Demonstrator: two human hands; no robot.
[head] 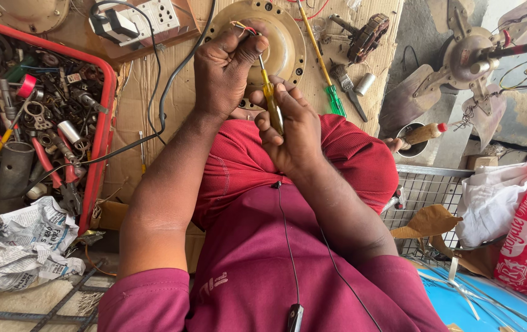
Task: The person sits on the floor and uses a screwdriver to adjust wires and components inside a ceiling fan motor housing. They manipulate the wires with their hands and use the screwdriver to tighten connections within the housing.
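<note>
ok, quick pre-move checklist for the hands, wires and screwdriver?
1. Left hand pinches the wires: ok.
2. Right hand grips the yellow screwdriver: ok.
3. Screwdriver tip on the wire ends: cannot tell, hidden by the left fingers.
4. Round housing lies flat on the cardboard: ok.
5. Black cable kept apart from the left forearm: not ok, it runs right beside it.
6. Spare green screwdriver within reach: ok.

Flattened cardboard (153,80) bears motor housing (285,37), green screwdriver (335,98).
</note>
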